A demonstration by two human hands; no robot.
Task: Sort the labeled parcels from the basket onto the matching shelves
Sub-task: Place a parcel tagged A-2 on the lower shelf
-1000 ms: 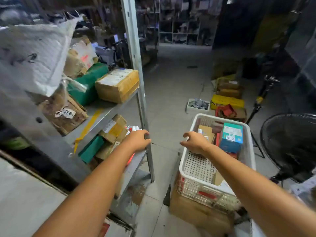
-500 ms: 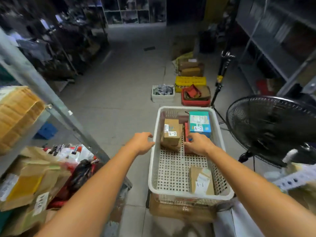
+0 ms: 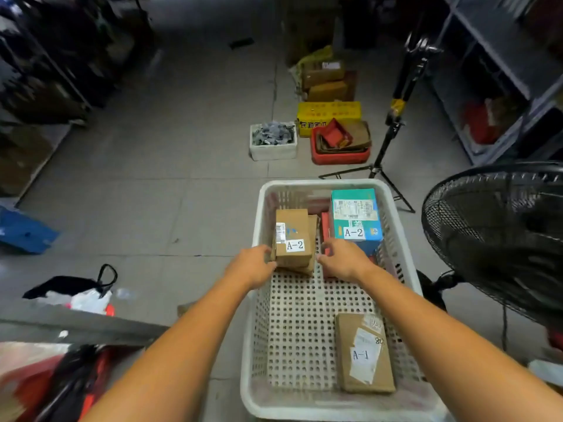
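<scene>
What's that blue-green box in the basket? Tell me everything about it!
The blue-green box is closed, seemingly cardboard, flat in the far right corner of the white basket. On top: a shipping label with barcodes and a white sticker reading A-2. A red parcel lies beside its left side. The right hand is by its near corner; contact unclear.

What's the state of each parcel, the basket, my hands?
White perforated plastic basket, partly filled.
Brown cardboard A-2 box, closed, between hands.
Teal cardboard A-2 box, closed, label up.
Flat brown A-1 parcel, lying flat.
Left hand, beside brown box, grip unclear.
Right hand, same, opposite side.
</scene>
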